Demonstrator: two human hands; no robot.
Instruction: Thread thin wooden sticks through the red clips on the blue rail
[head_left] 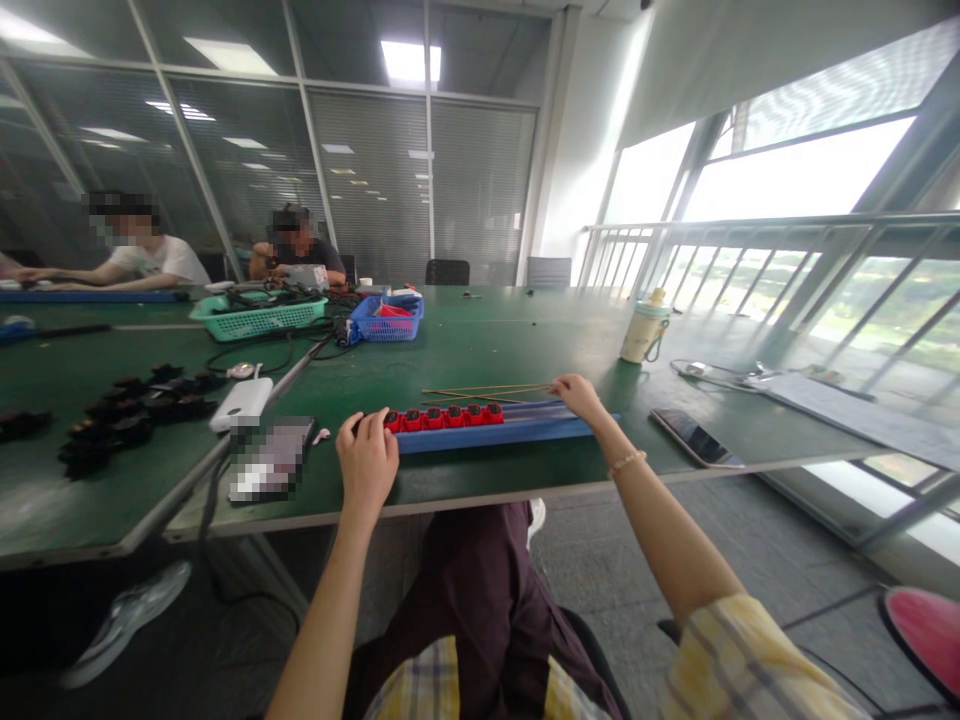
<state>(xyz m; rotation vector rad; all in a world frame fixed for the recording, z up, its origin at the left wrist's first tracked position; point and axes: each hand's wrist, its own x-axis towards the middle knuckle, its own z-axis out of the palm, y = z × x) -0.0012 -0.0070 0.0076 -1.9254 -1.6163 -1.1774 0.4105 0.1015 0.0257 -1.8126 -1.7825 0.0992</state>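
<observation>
Six red blocks (454, 417) with dark tops are visible in a row in the long blue tray (487, 436), at the centre of the frame near the front edge of the green table (480, 350). The row fills the left part of the tray; the right part shows bare grooves.

Left hand (367, 455): at the left end of the tray, fingers curled and slightly apart, beside the leftmost block, which it partly hides. Cannot tell whether the fingers grip it.

Right hand (581, 398): above the right part of the tray, fingertips together, clamped on the right ends of thin yellowish sticks (480, 389), which lie just beyond the tray and point left.

Surroundings: a phone (694, 438) at right centre, below a pale bottle (645, 332); a second phone (274, 458) and a white device (241, 403) at left centre; dark parts (135, 410) further left. Upper left of centre, a green basket (262, 318) and a blue basket (388, 325). Two persons sit beyond, upper left.
</observation>
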